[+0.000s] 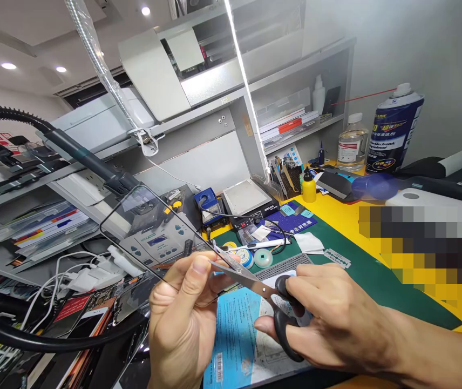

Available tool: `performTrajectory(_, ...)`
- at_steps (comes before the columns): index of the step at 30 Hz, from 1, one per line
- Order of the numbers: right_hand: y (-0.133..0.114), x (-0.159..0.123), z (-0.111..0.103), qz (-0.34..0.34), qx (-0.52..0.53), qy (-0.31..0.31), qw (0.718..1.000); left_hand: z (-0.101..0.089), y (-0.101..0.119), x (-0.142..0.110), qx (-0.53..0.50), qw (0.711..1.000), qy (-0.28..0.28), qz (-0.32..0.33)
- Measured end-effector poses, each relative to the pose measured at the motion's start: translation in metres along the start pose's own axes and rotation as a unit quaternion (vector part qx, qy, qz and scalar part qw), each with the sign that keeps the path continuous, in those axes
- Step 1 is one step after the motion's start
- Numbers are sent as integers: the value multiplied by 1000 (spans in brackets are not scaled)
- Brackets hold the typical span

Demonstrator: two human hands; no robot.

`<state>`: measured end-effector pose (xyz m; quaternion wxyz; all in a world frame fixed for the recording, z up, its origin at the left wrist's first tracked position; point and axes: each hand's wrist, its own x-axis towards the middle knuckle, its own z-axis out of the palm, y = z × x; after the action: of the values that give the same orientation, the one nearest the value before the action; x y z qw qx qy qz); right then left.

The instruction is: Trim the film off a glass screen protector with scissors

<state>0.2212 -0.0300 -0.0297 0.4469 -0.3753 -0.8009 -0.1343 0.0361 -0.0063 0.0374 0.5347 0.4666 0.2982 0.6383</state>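
My left hand [184, 316] pinches a clear glass panel with a thin black border [144, 232] between thumb and fingers. The panel looks like a phone's front glass and slants up to the left. My right hand [332, 316] grips scissors [255, 284] by their black handles. The scissors' metal blades point left, with their tips at my left fingertips beside the panel's lower edge. Whether the blades touch the panel, or have anything between them, I cannot make out. Below both hands lies a blue and white booklet or box [235, 335].
A green mat [376, 286] covers the yellow bench [348, 208]. Behind the hands are a razor blade [337, 258], round tins [245, 257] and a soldering station [160, 243]. A spray can [395, 129] stands back right. Phone parts [77, 335] and a black cable loop [61, 341] crowd the left.
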Motion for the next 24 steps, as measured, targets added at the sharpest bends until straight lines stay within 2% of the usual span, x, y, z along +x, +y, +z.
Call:
performTrajectory(8,1,0,1,5,0,1,1000,-4,-9,-1,-2,1000,11,-11)
performTrajectory(11,0,1,0,33,26,-10,999,-2,-9,-3,-10,1000,6,-12)
performTrajectory(15,-1,3,-2,72,57,-13,996,2,-5,-2,-17,999,32,-12)
performTrajectory(24,0,4,-1,53,61,-14,997,2,0,1,-10,998,53,-13)
